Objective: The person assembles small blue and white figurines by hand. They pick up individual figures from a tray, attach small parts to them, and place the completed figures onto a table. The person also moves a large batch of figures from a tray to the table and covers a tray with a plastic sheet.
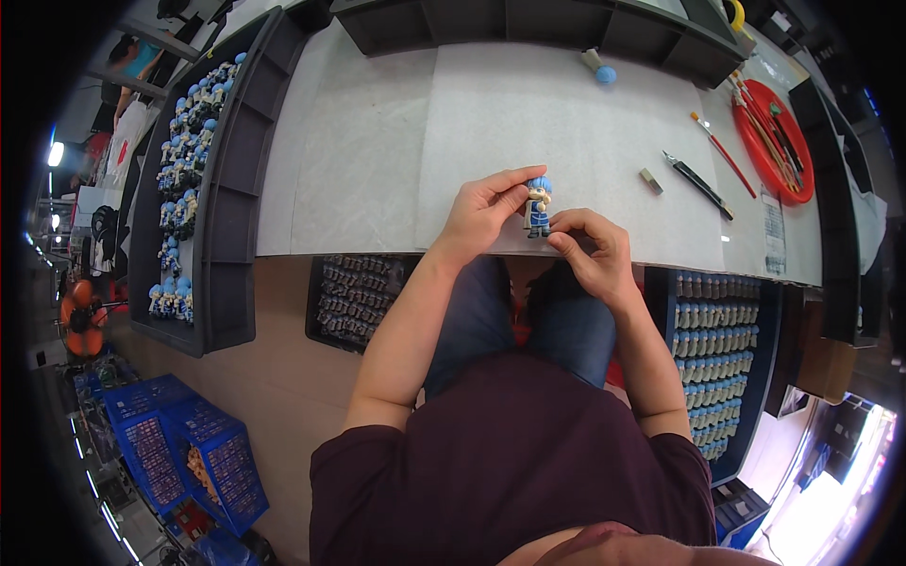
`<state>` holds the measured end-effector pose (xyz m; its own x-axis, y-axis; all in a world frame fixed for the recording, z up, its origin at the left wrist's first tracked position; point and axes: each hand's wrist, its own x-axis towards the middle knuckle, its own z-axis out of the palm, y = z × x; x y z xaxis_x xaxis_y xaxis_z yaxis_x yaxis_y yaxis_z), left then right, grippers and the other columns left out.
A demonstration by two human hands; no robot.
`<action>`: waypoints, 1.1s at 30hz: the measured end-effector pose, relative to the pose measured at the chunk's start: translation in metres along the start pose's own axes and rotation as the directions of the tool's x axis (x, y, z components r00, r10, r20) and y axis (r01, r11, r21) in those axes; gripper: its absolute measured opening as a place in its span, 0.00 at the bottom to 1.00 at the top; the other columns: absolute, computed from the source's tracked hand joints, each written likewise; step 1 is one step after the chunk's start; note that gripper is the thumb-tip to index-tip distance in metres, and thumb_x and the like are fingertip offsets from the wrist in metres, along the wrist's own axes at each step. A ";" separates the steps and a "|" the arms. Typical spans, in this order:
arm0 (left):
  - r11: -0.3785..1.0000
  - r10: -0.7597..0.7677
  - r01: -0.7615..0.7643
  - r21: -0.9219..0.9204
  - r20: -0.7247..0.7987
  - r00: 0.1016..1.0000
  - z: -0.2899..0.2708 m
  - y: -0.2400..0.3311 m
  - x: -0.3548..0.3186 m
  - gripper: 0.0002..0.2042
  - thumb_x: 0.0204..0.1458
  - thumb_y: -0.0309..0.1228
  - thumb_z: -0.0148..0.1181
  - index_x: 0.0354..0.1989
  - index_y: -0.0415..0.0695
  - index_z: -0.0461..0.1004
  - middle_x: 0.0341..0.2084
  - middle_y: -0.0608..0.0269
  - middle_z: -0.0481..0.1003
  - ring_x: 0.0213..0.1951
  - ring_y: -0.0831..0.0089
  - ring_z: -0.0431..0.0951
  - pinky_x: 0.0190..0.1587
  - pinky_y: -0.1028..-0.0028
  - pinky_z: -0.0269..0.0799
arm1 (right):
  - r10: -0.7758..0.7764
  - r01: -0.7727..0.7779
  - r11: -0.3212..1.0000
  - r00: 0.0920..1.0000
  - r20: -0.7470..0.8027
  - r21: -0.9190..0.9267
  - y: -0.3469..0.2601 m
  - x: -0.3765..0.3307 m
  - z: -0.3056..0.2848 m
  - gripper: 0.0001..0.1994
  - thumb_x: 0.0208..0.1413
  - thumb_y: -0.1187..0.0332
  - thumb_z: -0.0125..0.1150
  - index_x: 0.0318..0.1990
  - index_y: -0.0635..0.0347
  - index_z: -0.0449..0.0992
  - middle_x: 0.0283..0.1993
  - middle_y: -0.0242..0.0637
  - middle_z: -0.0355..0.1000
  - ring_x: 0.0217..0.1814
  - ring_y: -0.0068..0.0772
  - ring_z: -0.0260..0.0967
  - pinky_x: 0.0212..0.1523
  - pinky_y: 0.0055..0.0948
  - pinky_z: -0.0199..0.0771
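Left hand (483,212) pinches small blue-topped, blue-and-cream figurine (539,213) by its head at pale grey worktop (354,141) edge; right hand (601,257) curled beside its feet, cannot tell whether gripping.

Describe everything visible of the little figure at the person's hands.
The little figure has a light blue head top, pale face, blue-and-pale body and dark feet; it looks like painted plastic. Its front faces the camera, head away from the person, feet toward the near edge of the table. The left hand grips it around the head and side; the right hand has fingertips beside its feet, touching or nearly so. Finer details are too small.
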<state>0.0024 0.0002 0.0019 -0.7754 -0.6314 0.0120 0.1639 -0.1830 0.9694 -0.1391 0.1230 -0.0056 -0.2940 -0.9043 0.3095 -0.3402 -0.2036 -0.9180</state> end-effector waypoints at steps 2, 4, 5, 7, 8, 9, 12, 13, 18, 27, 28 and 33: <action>1.000 0.007 -0.007 -0.013 0.022 1.000 0.000 0.001 -0.001 0.16 0.53 0.22 0.53 0.52 0.38 0.69 0.42 0.62 0.74 0.43 0.78 0.73 0.49 0.78 0.69 | 0.001 -0.001 1.000 1.000 0.005 -0.005 0.000 0.000 0.000 0.05 0.47 0.73 0.64 0.30 0.64 0.74 0.30 0.36 0.74 0.31 0.26 0.70 0.33 0.23 0.69; 0.999 0.033 -0.030 -0.043 0.055 0.998 0.001 0.001 -0.003 0.20 0.49 0.20 0.58 0.53 0.38 0.68 0.43 0.62 0.73 0.43 0.78 0.73 0.48 0.78 0.70 | -0.005 0.006 1.000 1.000 0.017 -0.023 -0.001 0.000 0.000 0.06 0.47 0.73 0.64 0.30 0.64 0.74 0.31 0.36 0.74 0.32 0.27 0.71 0.33 0.23 0.69; 0.999 0.028 -0.026 -0.029 0.055 0.998 0.002 0.002 -0.003 0.22 0.46 0.18 0.60 0.53 0.39 0.68 0.43 0.62 0.73 0.43 0.78 0.73 0.48 0.78 0.71 | -0.012 0.012 0.999 1.000 0.020 -0.029 -0.001 0.000 -0.001 0.06 0.47 0.73 0.64 0.30 0.64 0.74 0.31 0.36 0.74 0.32 0.27 0.71 0.33 0.23 0.69; 1.000 0.019 -0.019 -0.002 0.054 0.998 0.004 0.004 -0.004 0.26 0.41 0.15 0.63 0.53 0.39 0.68 0.43 0.62 0.72 0.42 0.78 0.73 0.47 0.78 0.72 | -0.024 0.025 0.999 0.999 0.028 -0.043 -0.002 0.001 -0.001 0.06 0.46 0.74 0.64 0.29 0.64 0.74 0.31 0.37 0.74 0.32 0.29 0.71 0.33 0.24 0.69; 0.999 0.048 -0.048 0.015 0.052 0.998 0.004 0.002 -0.004 0.26 0.40 0.15 0.64 0.53 0.39 0.68 0.43 0.62 0.72 0.42 0.78 0.73 0.46 0.78 0.72 | -0.036 0.038 0.998 0.999 0.026 -0.053 -0.002 0.001 -0.001 0.06 0.46 0.74 0.64 0.29 0.64 0.74 0.32 0.37 0.74 0.33 0.29 0.71 0.33 0.24 0.70; 0.996 0.076 -0.078 0.033 0.049 0.996 0.003 -0.001 -0.003 0.27 0.40 0.15 0.65 0.53 0.39 0.68 0.43 0.62 0.72 0.42 0.78 0.73 0.46 0.78 0.73 | -0.048 0.050 0.997 0.999 0.025 -0.063 -0.003 0.002 0.000 0.06 0.45 0.74 0.64 0.29 0.64 0.74 0.32 0.37 0.74 0.33 0.30 0.71 0.33 0.25 0.70; 0.989 0.135 -0.138 0.046 0.050 0.990 0.003 -0.004 -0.003 0.26 0.39 0.15 0.65 0.52 0.39 0.69 0.42 0.62 0.72 0.42 0.78 0.73 0.45 0.78 0.73 | -0.065 0.067 0.994 0.998 0.026 -0.086 -0.004 0.002 0.000 0.06 0.44 0.75 0.65 0.29 0.64 0.73 0.32 0.38 0.74 0.33 0.32 0.71 0.33 0.25 0.70; 0.987 0.150 -0.153 0.044 0.051 0.987 0.003 -0.004 -0.003 0.26 0.39 0.15 0.65 0.51 0.39 0.69 0.42 0.62 0.72 0.42 0.78 0.73 0.45 0.78 0.73 | -0.067 0.070 0.993 0.997 0.027 -0.092 -0.005 0.002 0.000 0.06 0.44 0.75 0.65 0.29 0.64 0.73 0.33 0.38 0.74 0.33 0.32 0.71 0.33 0.26 0.70; 0.978 0.188 -0.191 0.079 0.044 0.981 0.004 -0.004 -0.003 0.24 0.39 0.15 0.65 0.49 0.39 0.71 0.41 0.62 0.72 0.41 0.77 0.73 0.44 0.78 0.73 | -0.076 0.079 0.991 0.997 0.032 -0.107 -0.005 0.002 0.000 0.06 0.43 0.75 0.65 0.29 0.64 0.73 0.33 0.38 0.74 0.33 0.33 0.71 0.33 0.26 0.70; 0.976 0.190 -0.191 0.106 0.019 0.982 0.004 -0.006 -0.003 0.22 0.39 0.14 0.64 0.47 0.38 0.71 0.39 0.62 0.73 0.39 0.78 0.73 0.43 0.78 0.73 | -0.090 0.095 0.986 0.995 0.041 -0.135 -0.005 0.003 0.001 0.06 0.42 0.76 0.66 0.29 0.64 0.74 0.33 0.38 0.74 0.32 0.33 0.71 0.32 0.25 0.70; 0.976 0.188 -0.189 0.107 0.016 0.982 0.004 -0.006 -0.003 0.22 0.39 0.14 0.64 0.47 0.38 0.72 0.39 0.62 0.73 0.39 0.78 0.73 0.43 0.78 0.73 | -0.097 0.102 0.985 0.994 0.042 -0.140 -0.005 0.003 0.001 0.06 0.42 0.76 0.66 0.29 0.64 0.74 0.32 0.38 0.74 0.32 0.32 0.71 0.31 0.25 0.70; 0.969 0.207 -0.206 0.137 0.004 0.978 0.005 -0.006 -0.004 0.21 0.39 0.14 0.64 0.46 0.38 0.72 0.38 0.62 0.74 0.38 0.78 0.74 0.42 0.77 0.73 | -0.096 0.101 0.984 0.994 0.044 -0.149 -0.005 0.003 0.001 0.06 0.42 0.76 0.66 0.28 0.64 0.73 0.32 0.38 0.74 0.32 0.32 0.71 0.30 0.25 0.70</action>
<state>0.0019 0.0072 -0.0025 -0.7272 -0.6523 0.2138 0.2351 0.0559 0.9704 -0.1373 0.1211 -0.0005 -0.2209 -0.8961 0.3850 -0.4975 -0.2360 -0.8347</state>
